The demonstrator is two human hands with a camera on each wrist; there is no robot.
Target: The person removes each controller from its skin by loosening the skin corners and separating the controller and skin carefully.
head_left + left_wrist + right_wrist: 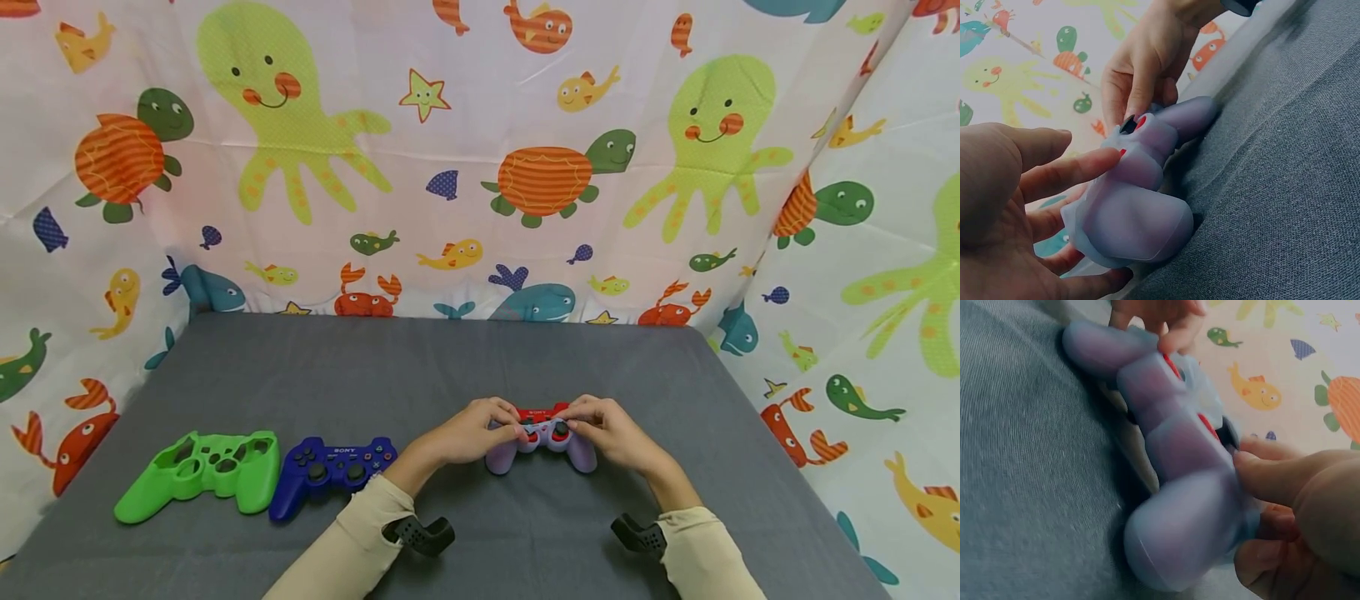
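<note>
A red game controller [537,414] sits partly inside a translucent pale purple silicone cover [581,454], its top edge bare and its grips covered. My left hand [480,433] holds the cover's upper left edge, one fingertip close to a thumbstick opening and other fingers behind it. On the opposite side my right hand [609,429] pinches the cover's upper right edge, the thumb [1266,478] beside the black thumbstick [1229,434]. In the left wrist view, the cover's rounded grip [1141,222] faces the camera. Fingers hide parts of the controller's top.
A green silicone controller cover [251,471] lies at the left, close beside a blue controller [333,471]. Grey cloth [360,367] covers the table. A curtain with sea animals [465,167] stands behind and along both sides.
</note>
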